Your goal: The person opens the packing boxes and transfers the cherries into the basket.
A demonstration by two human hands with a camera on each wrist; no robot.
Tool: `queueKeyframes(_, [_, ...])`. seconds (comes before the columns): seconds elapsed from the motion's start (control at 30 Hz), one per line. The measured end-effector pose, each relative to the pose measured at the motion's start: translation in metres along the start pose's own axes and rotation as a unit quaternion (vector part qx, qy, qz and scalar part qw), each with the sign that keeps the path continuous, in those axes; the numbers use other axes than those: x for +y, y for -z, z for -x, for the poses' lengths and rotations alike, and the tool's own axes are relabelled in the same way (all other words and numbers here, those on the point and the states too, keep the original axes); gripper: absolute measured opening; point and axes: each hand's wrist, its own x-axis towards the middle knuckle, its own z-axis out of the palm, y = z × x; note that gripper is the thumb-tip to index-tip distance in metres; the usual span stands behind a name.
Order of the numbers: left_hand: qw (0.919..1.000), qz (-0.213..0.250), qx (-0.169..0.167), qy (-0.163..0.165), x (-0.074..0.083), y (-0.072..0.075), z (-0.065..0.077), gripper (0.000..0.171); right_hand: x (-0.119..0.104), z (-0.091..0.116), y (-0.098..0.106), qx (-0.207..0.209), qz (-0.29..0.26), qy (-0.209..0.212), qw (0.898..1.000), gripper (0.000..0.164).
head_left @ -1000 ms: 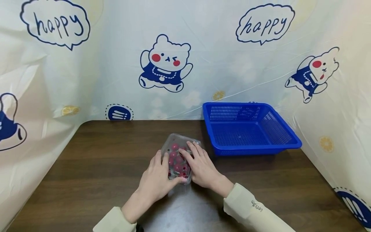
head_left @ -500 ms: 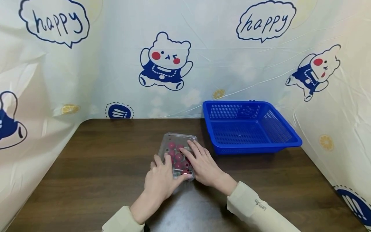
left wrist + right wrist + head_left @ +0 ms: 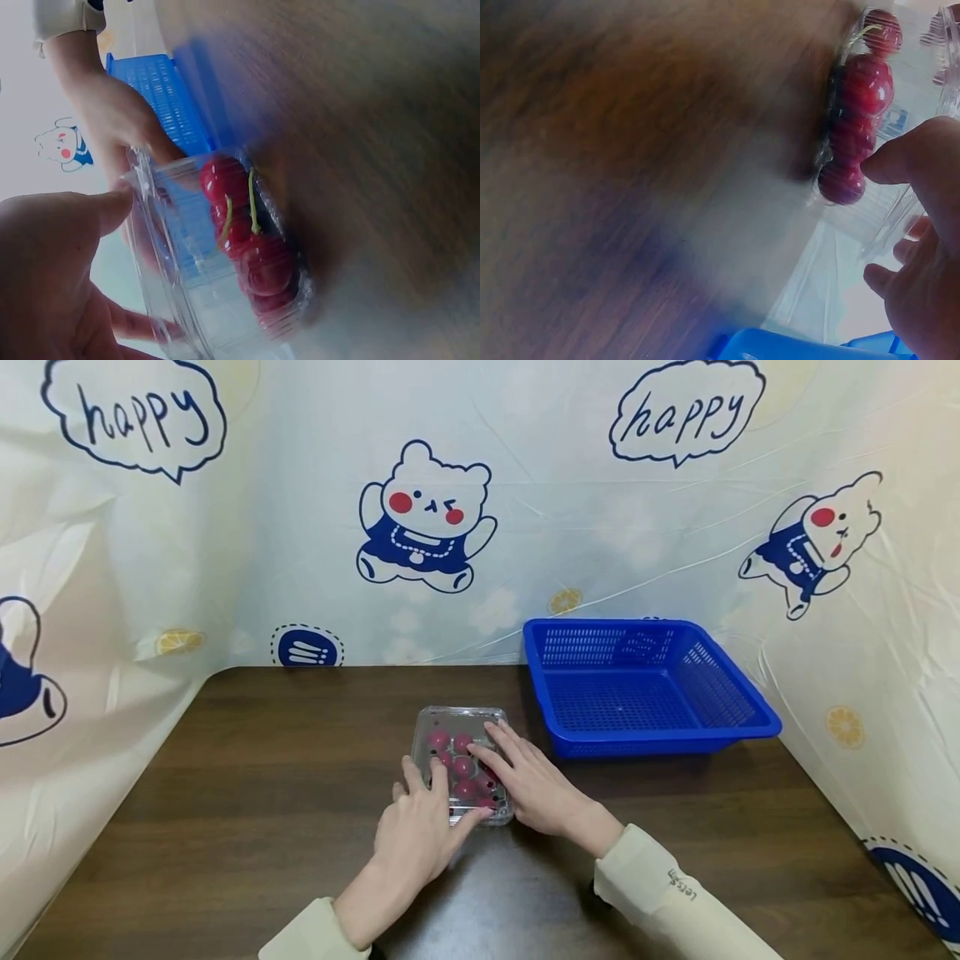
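A clear plastic clamshell box (image 3: 457, 717) of red cherries (image 3: 463, 767) sits on the dark wooden table. Green stems show through its wall in the left wrist view. My left hand (image 3: 416, 835) lies at the box's near left corner, thumb along the near rim and fingers spread over the left side. From the right, my right hand (image 3: 543, 789) lays extended fingers across the lid. In the right wrist view, its thumb (image 3: 896, 159) overlaps the side wall, close by the cherries (image 3: 851, 135). The left thumb (image 3: 112, 210) touches the rim in the left wrist view.
A blue plastic basket (image 3: 551, 718) with slotted walls stands at the back right of the table, to the right of the box. Behind the table (image 3: 247, 793) hangs a pale curtain (image 3: 562, 518) printed with bears, which also runs along both sides.
The box has turned from slanting to nearly square with the table, and its near end has shifted a little to the right. Both hands have stayed on it and moved slightly right.
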Motion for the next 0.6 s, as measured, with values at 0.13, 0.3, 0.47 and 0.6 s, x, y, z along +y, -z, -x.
queueKeyframes(0.13, [0.9994, -0.004, 0.013, -0.033, -0.004, -0.001, -0.002, 0.094, 0.001, 0.000, 0.000, 0.000, -0.002, 0.004, 1.000, 0.076])
queueKeyframes(0.3, [0.9950, -0.018, 0.012, -0.097, -0.013, -0.009, -0.007, 0.097, 0.001, 0.000, 0.000, 0.002, -0.007, 0.004, 1.000, 0.074])
queueKeyframes(0.47, [0.9894, -0.006, -0.009, -0.145, -0.020, -0.018, -0.012, 0.099, 0.001, -0.001, 0.000, 0.000, -0.007, 0.003, 1.000, 0.075])
queueKeyframes(0.6, [0.9883, 0.005, -0.015, -0.152, -0.021, -0.020, -0.013, 0.102, 0.001, -0.002, 0.000, 0.003, -0.005, 0.004, 1.000, 0.077])
